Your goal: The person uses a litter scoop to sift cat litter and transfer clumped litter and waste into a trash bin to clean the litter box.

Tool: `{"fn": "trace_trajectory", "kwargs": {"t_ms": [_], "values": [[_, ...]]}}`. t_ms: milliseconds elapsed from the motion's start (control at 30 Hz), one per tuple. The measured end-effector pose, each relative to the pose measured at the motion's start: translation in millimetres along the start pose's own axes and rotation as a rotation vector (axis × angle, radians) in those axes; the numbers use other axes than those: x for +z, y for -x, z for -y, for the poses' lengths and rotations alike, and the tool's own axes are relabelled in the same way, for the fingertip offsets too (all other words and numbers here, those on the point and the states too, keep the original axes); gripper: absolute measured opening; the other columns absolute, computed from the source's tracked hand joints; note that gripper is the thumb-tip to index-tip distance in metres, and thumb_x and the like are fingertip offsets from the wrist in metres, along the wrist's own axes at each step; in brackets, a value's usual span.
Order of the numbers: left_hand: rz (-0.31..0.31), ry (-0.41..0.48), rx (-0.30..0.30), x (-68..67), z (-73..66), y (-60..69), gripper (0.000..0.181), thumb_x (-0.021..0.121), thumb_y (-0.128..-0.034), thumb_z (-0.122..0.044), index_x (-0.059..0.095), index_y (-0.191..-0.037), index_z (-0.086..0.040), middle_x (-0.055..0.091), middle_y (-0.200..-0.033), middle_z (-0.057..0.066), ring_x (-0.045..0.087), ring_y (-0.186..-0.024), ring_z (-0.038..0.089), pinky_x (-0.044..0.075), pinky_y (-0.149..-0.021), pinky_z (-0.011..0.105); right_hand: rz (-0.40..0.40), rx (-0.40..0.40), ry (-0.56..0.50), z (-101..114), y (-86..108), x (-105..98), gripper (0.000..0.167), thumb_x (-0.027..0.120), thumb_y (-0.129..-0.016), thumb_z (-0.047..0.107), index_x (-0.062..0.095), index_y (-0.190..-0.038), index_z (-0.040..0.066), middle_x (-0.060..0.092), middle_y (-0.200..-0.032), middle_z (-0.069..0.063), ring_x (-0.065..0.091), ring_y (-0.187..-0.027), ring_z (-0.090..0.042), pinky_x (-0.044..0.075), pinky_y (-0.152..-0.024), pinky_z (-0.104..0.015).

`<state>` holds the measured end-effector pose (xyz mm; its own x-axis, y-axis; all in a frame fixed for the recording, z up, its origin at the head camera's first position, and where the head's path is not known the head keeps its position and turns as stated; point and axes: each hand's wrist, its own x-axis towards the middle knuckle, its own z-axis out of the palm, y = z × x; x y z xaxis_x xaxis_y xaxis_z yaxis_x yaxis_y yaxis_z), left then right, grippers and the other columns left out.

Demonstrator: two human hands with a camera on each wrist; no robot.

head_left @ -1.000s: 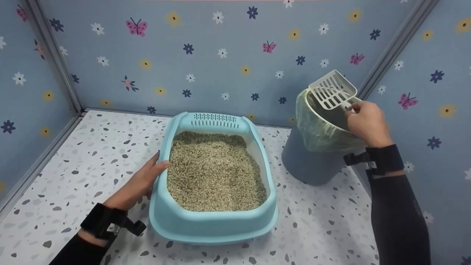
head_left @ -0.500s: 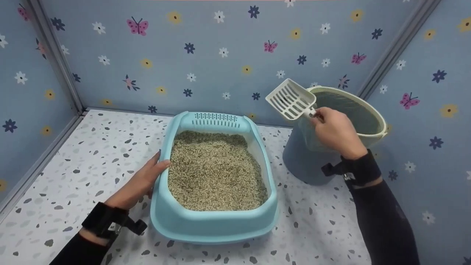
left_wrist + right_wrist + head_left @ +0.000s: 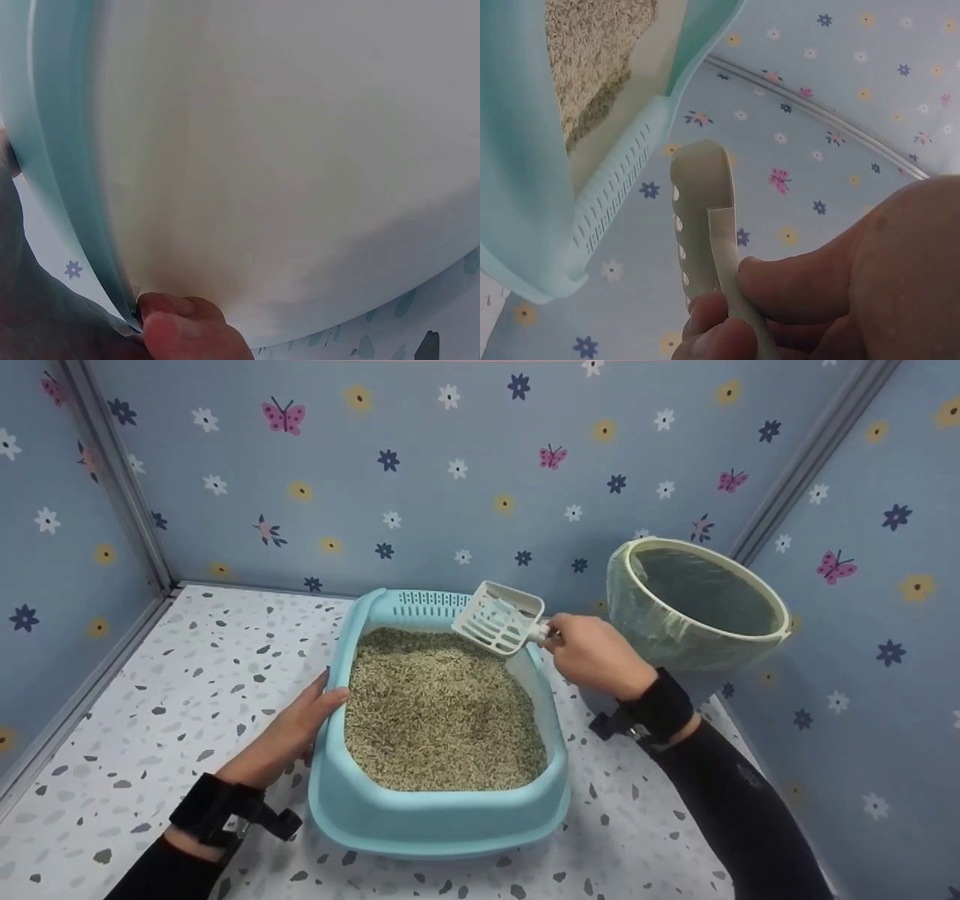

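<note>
A light blue litter box [image 3: 442, 825] holds tan pellet litter [image 3: 442, 712]. My left hand [image 3: 292, 727] grips its left rim, thumb over the edge; in the left wrist view curled fingers [image 3: 191, 330] lie against the box's pale underside [image 3: 300, 150]. With my right hand [image 3: 600, 656] I hold a whitish slotted litter scoop [image 3: 499, 617] by its handle. The scoop's head hangs above the box's far right corner, apart from the litter. In the right wrist view, thumb and fingers pinch the scoop handle [image 3: 742, 300].
Right of the box stands a grey-blue bin with a cream rim [image 3: 712, 630] and a translucent yellowish bag liner [image 3: 660, 630]. Blue flowered panels [image 3: 420, 495] close in the back and both sides of the white speckled surface [image 3: 187, 697].
My right hand has carried the scoop leftward and down from over the bin to above the box's far right corner. The left hand has stayed on the rim.
</note>
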<state>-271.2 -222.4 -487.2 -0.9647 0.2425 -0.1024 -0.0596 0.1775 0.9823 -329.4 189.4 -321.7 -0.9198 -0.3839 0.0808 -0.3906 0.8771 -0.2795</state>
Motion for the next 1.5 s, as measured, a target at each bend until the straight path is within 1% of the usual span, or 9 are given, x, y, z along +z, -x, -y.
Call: {"fn": "trace_trajectory", "kwargs": {"t_ms": [133,300,433,633,833,1000,1133,1267,1500], "values": [[-0.005,0.001,-0.001,0.1,0.4,-0.1,0.086,0.05,-0.1132,-0.063,0.005,-0.181,-0.035,0.049,-0.155,0.031,0.069,-0.094,0.038,0.048,-0.054,0.034,0.085,-0.019,0.022,15,-10.0,15,0.021,0.057,-0.112,0.013,0.075,-0.112,0.002,0.07,-0.094,-0.011,0.06,-0.076,-0.027,0.052,-0.074,-0.044],[0.001,0.008,-0.006,0.3,0.7,-1.1,0.087,0.051,-0.1128,-0.063,0.004,-0.181,-0.038,0.046,-0.155,0.032,0.069,-0.094,0.038,0.046,-0.051,0.035,0.201,-0.03,0.028,28,-26.0,33,0.019,0.057,-0.11,0.011,0.075,-0.11,0.004,0.075,-0.103,-0.011,0.066,-0.085,-0.027,0.06,-0.083,-0.047],[-0.004,-0.004,-0.029,0.4,0.3,-1.3,0.088,0.051,-0.112,-0.066,0.003,-0.181,-0.039,0.047,-0.153,0.033,0.067,-0.085,0.034,0.044,-0.05,0.033,0.273,-0.046,0.029,32,-38.9,45,0.022,0.057,-0.111,0.013,0.066,-0.091,0.01,0.062,-0.083,-0.004,0.056,-0.071,-0.021,0.052,-0.073,-0.04],[-0.002,-0.003,-0.033,-0.5,-0.5,0.8,0.089,0.049,-0.1131,-0.065,0.003,-0.182,-0.033,0.047,-0.158,0.03,0.068,-0.096,0.036,0.054,-0.06,0.037,0.408,-0.053,-0.014,35,-56.3,59,0.035,0.059,-0.114,0.016,0.062,-0.079,0.012,0.044,-0.068,0.003,0.04,-0.058,-0.013,0.038,-0.063,-0.032],[-0.005,0.002,-0.04,-1.0,-2.0,1.5,0.09,0.049,-0.113,-0.067,0.002,-0.182,-0.031,0.04,-0.166,0.03,0.068,-0.109,0.04,0.057,-0.065,0.04,0.55,-0.025,-0.052,34,-66.6,71,0.031,0.06,-0.114,0.018,0.07,-0.087,0.009,0.053,-0.066,0.003,0.049,-0.056,-0.011,0.044,-0.058,-0.028],[-0.011,-0.012,-0.044,-1.1,-2.1,1.3,0.09,0.049,-0.1127,-0.067,0.002,-0.182,-0.032,0.04,-0.167,0.03,0.068,-0.109,0.041,0.058,-0.065,0.042,0.573,-0.005,0.013,34,-70.4,84,0.035,0.061,-0.102,0.006,0.053,-0.07,0.017,0.042,-0.06,0.006,0.037,-0.051,-0.01,0.036,-0.054,-0.028],[-0.009,-0.019,-0.035,-1.5,-2.6,1.1,0.09,0.049,-0.1125,-0.067,0.002,-0.181,-0.033,0.034,-0.171,0.031,0.067,-0.114,0.043,0.059,-0.07,0.044,0.573,0.004,0.072,35,-71.5,92,0.041,0.061,-0.097,0.001,0.041,-0.066,0.019,0.031,-0.062,0.005,0.027,-0.055,-0.013,0.03,-0.058,-0.032],[-0.006,-0.028,-0.032,-1.3,-2.1,1.3,0.089,0.048,-0.1125,-0.067,0.002,-0.181,-0.034,0.035,-0.17,0.03,0.067,-0.105,0.04,0.055,-0.066,0.041,0.558,-0.005,0.108,34,-71.2,97,0.041,0.063,-0.099,0.001,0.04,-0.071,0.018,0.032,-0.066,0.004,0.03,-0.058,-0.015,0.032,-0.062,-0.034],[0.005,-0.022,-0.041,-0.9,-2.5,-0.1,0.09,0.048,-0.1127,-0.068,0.0,-0.181,-0.033,0.028,-0.175,0.03,0.065,-0.116,0.043,0.058,-0.07,0.044,0.561,-0.014,0.137,33,-72.0,99,0.041,0.066,-0.1,0.004,0.04,-0.071,0.018,0.036,-0.067,0.003,0.036,-0.059,-0.016,0.035,-0.061,-0.033]]}}
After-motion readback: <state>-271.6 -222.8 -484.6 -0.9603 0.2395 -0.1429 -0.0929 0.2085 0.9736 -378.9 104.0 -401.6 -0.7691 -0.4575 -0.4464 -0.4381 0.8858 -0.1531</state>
